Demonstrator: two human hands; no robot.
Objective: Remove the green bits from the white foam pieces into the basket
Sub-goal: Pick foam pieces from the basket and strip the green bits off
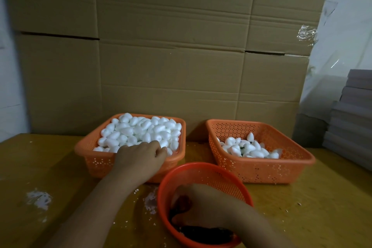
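1. Head view shows the left hand [141, 156] reaching over the near rim of the left rectangular basket [88, 145], which is heaped with white foam pieces [138, 129]; its fingers are curled down among the nearest pieces, but whether they have closed on one I cannot tell
2. Right hand [203, 205] is down inside the round basket [203, 169] at the front, fingers bent toward its floor; whether it holds anything is hidden by the hand itself and the dim light
3. A dark layer [205, 232] lies in the bottom of the round basket, likely the green bits already pulled off, though the colour is hard to read
4. Right rectangular basket [261, 167] holds a smaller pile of foam pieces [249, 148] with a few green flecks [241, 148] showing between them, so I cannot say which of the two is the finished lot
5. Risk: the left basket is piled above its rim, so a careless grab could roll pieces out onto the yellow table [50, 167]
6. Risk: foam crumbles, as the white crumbs [39, 198] on the table suggest; a hard pinch could break a piece rather than free its green bit
7. Risk: mixing cleaned and uncleaned pieces, since both rectangular baskets look alike
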